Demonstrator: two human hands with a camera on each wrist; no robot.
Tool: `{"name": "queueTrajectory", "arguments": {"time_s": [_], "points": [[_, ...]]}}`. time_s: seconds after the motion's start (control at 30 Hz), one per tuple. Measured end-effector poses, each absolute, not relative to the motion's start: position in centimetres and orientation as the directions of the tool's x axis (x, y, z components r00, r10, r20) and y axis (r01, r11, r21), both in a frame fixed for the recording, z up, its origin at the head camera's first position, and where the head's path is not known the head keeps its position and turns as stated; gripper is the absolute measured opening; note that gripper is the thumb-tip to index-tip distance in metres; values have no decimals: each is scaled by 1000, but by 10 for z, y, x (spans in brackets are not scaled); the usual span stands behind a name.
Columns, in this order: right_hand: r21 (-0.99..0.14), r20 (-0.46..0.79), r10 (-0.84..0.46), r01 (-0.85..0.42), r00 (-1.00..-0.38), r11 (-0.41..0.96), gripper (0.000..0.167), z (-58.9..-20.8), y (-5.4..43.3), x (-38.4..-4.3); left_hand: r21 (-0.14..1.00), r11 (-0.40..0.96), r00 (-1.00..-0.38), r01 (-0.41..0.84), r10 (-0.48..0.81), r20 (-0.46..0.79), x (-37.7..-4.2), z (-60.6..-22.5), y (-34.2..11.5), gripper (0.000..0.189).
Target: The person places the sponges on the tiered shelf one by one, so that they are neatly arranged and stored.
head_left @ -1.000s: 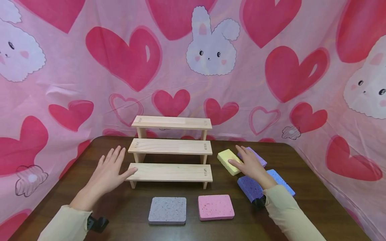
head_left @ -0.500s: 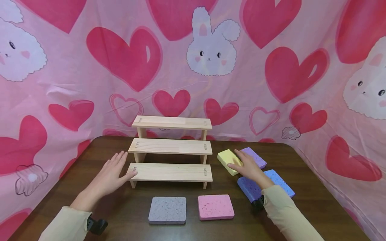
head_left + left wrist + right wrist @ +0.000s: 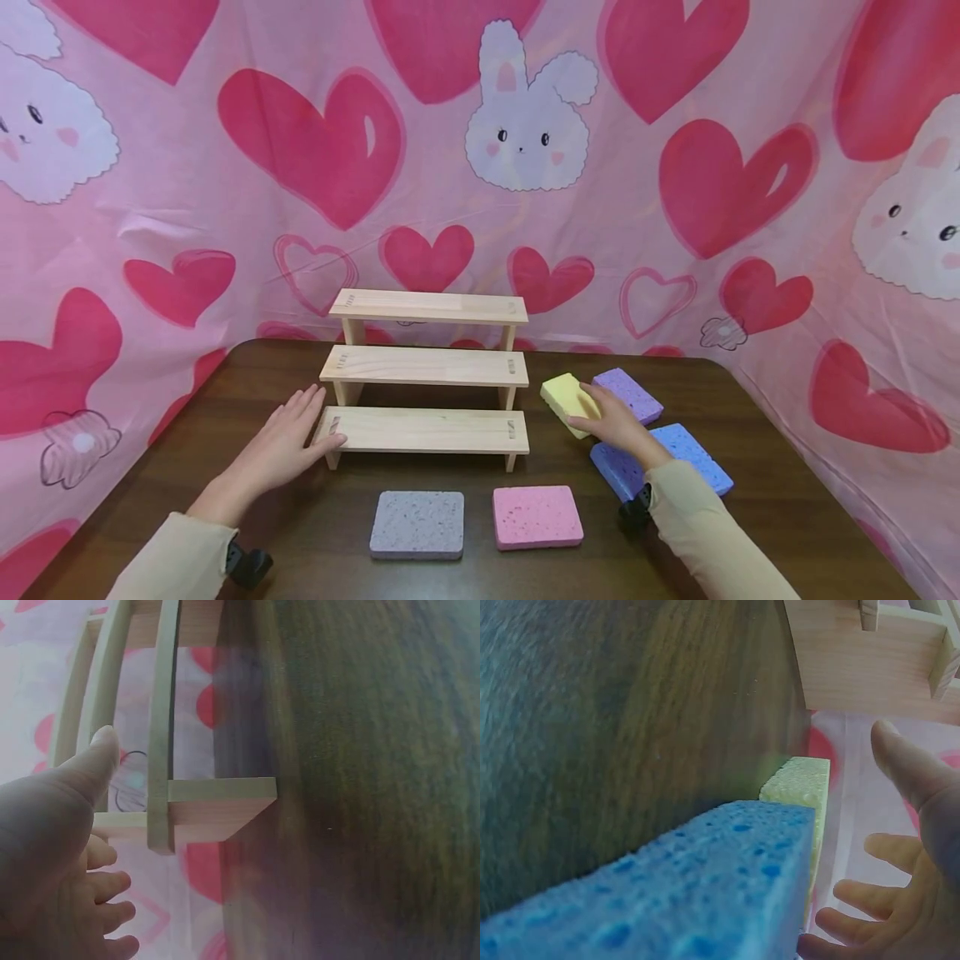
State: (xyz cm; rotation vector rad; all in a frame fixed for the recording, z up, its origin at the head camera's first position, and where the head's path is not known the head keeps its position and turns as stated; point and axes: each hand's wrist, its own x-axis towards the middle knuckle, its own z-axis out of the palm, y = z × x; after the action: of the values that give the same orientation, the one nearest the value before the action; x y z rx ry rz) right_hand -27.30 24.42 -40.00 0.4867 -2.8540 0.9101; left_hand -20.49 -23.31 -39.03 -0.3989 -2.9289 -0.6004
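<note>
My right hand [image 3: 617,418] hovers over the yellow sponge [image 3: 558,398], thumb and fingers spread apart. In the right wrist view that yellow sponge [image 3: 799,780] shows behind a large blue sponge [image 3: 690,892], with the fingers alongside. A purple sponge [image 3: 630,396] lies just beyond the hand, and a light blue sponge [image 3: 696,457] and a darker blue one [image 3: 618,473] lie below it, partly covered by the arm. At the left end of the three-tier wooden stand [image 3: 427,430], my left hand [image 3: 277,442] is held with fingers extended, its thumb overlapping the lowest step in the head view.
A grey sponge [image 3: 417,525] and a pink sponge [image 3: 537,517] lie flat in front of the stand. The dark wooden table [image 3: 315,542] ends against a pink cloth [image 3: 435,192] printed with hearts and rabbits, which hangs at the back and sides.
My right hand has shifted slightly down and left, lower over the yellow sponge, uncovering more of the purple one. The left hand has drifted a little right and down. The sponges stay put.
</note>
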Motion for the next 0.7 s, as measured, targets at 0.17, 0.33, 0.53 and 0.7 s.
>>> {"name": "queueTrajectory", "arguments": {"time_s": [0.17,0.33,0.53,0.7], "points": [[-554,156,-265,-306,-952,774,68,-403,245,-275,369,887,-958,278,230,169,-205,-394,-232,92],[-531,153,-269,-309,-951,789,66,-407,245,-275,370,883,-956,287,239,170,-205,-398,-233,91],[-524,136,-244,-279,-960,805,67,-408,246,-276,386,873,-953,298,251,168,-205,-401,-234,88],[-500,120,-218,-248,-969,830,65,-409,246,-277,394,861,-945,322,268,186,-204,-401,-235,83]]}}
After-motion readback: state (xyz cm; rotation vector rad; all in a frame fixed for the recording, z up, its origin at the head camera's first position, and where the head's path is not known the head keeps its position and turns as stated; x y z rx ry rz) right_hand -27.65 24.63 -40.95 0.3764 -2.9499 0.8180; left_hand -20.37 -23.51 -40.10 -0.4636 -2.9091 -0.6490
